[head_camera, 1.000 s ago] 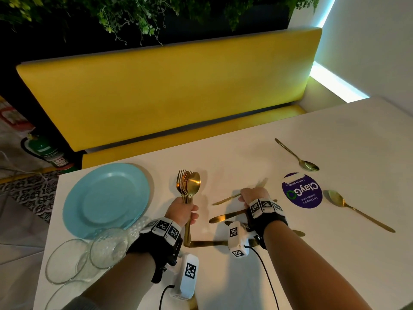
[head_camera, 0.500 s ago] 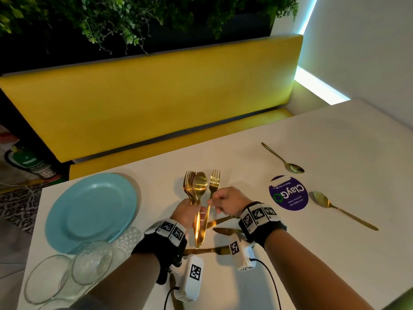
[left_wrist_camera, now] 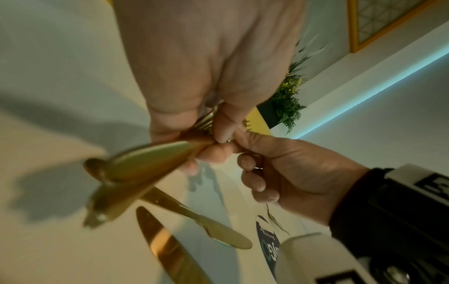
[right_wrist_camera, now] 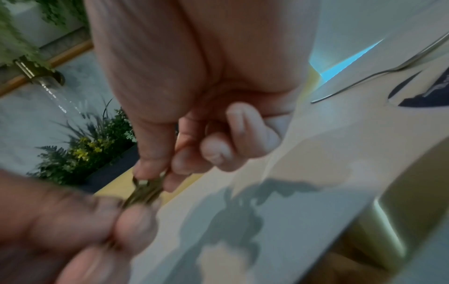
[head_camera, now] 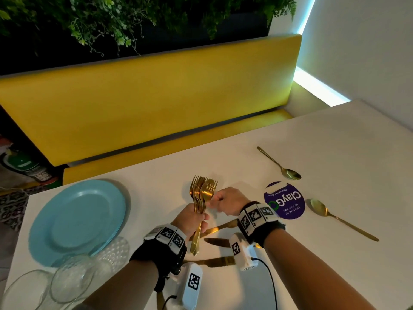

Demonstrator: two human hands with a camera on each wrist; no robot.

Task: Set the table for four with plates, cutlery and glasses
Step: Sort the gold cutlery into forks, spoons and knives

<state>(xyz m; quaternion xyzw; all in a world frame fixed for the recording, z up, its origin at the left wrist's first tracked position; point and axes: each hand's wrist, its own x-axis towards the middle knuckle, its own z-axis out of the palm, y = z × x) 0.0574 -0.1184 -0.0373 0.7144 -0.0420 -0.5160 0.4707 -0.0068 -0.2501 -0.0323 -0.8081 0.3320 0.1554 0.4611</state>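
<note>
My left hand (head_camera: 196, 217) grips a bundle of gold cutlery (head_camera: 202, 194) upright above the white table (head_camera: 335, 153): several forks and a spoon, heads up. My right hand (head_camera: 218, 201) is against the bundle from the right, thumb and forefinger pinching a gold fork (right_wrist_camera: 148, 184) laid in with the others. The handles (left_wrist_camera: 136, 173) stick out below my left fist (left_wrist_camera: 209, 142). Three gold knives (head_camera: 221, 227) (head_camera: 216, 241) (head_camera: 214, 261) lie on the table under my hands. A stack of light blue plates (head_camera: 76, 220) sits at the left, with clear glasses (head_camera: 71, 278) at the near left corner.
Two gold spoons (head_camera: 288, 173) (head_camera: 319, 208) lie on the right half of the table, either side of a round purple sticker (head_camera: 285, 201). A yellow bench (head_camera: 145, 104) runs along the table's far side, with plants above it. A white wall closes the right.
My right hand lifted a fork off the table, brought it up beside the bundle, and now holds it in among the cutlery in my left hand. The view shifted slightly right.
</note>
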